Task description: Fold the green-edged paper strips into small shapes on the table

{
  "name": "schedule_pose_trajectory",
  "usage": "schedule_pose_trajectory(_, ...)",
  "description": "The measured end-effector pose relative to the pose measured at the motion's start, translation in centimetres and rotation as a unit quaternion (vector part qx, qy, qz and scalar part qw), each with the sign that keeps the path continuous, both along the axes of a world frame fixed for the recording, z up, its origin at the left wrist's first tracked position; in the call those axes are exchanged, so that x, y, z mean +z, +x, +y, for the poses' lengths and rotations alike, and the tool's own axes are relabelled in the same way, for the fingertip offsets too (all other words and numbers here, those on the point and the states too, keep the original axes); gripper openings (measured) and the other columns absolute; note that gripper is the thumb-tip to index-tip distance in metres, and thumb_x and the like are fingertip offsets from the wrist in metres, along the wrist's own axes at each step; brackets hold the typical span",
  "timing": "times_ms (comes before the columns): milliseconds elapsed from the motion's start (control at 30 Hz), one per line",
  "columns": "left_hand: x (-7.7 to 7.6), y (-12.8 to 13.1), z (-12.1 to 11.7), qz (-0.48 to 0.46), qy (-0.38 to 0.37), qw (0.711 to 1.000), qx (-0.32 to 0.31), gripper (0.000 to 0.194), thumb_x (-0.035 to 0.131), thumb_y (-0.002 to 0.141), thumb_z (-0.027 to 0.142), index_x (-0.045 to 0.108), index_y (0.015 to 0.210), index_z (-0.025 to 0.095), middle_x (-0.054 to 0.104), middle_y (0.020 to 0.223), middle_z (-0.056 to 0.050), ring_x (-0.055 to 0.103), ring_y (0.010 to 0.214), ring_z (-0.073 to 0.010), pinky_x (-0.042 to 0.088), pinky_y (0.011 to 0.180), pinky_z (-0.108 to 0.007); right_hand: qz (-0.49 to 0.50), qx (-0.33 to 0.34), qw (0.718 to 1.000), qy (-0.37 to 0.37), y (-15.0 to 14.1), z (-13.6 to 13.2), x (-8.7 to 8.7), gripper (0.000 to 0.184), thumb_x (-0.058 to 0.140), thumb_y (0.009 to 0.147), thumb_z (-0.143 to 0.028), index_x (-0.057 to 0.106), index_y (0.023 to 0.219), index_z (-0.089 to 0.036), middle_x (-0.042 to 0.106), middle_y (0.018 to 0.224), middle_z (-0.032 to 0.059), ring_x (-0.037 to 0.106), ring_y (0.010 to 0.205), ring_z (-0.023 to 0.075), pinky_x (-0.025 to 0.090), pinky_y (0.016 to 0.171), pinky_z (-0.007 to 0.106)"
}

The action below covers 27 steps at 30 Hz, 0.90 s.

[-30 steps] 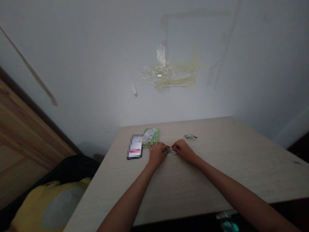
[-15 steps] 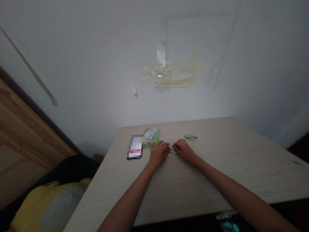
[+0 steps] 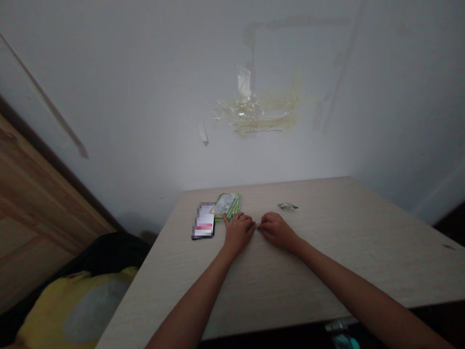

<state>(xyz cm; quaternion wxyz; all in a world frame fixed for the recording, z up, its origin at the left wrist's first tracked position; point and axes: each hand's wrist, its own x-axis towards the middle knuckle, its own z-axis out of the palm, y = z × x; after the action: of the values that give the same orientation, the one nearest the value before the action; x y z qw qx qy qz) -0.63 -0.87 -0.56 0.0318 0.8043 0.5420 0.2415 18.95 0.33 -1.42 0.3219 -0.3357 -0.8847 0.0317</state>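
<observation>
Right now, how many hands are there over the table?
2: the left hand, at the near side of the green-and-white stack, and the right hand, to its right. Some fingers are hidden, but no other hand shows.

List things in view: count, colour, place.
Wall: 1, greyish, background
Table: 1, pale, against wall
Tape: 1 patch, clear, on wall
Strip: 1, white, left of tape
Panel: 1, brown, far left
Soft item: 1, mostly yellow, lower left
Bundle: 1, black, behind soft item
Low items: count unclear, teal, below table
Phone: 1, black edge, table's left
Packets: several, green, beside phone
Scrap: 1, greenish, table's rear
Bit: 1, colour unclear, table's middle
Left hand, right hand: 2, bare, mid table
</observation>
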Motion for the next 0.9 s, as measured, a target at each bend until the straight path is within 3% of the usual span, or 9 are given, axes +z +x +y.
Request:
schedule_pose_trajectory(233,0.1,-0.2,-0.2,0.004,-0.006,1.000,-0.016,0.021,0.049,0.093,0.035,0.066,0.104,0.035,0.068,0.117,0.001,0.044,0.129,-0.0261,-0.008,0.104,-0.075,-0.013,-0.050,0.999,0.009,0.1,-0.2,0.2,0.018,0.059,0.085,-0.016,0.074,0.093,-0.021,0.063,0.092,0.0094,0.054,0.094,0.0228,0.041,0.088,0.039)
schedule_pose_trajectory(467,0.7,-0.4,-0.6,-0.002,-0.027,0.999,-0.025,0.020,0.059,0.086,0.043,0.068,0.102,0.035,0.068,0.112,-0.001,0.045,0.122,-0.0258,-0.007,0.106,-0.073,-0.010,-0.074,0.997,-0.006,0.4,0.4,-0.3,0.018,0.062,0.082,-0.014,0.074,0.093,-0.021,0.064,0.093,0.0087,0.055,0.095,0.0226,0.042,0.087,0.038)
schedule_pose_trajectory(900,0.8,-0.4,-0.7,0.026,-0.014,0.999,-0.036,0.023,0.062,0.083,0.048,0.070,0.102,0.039,0.063,0.097,-0.001,0.051,0.110,-0.0236,-0.003,0.108,-0.070,0.035,-0.042,0.997,-0.047,0.8,1.4,-1.0,0.022,0.058,0.086,-0.017,0.074,0.099,-0.023,0.071,0.098,0.0076,0.060,0.098,0.0214,0.045,0.090,0.038)
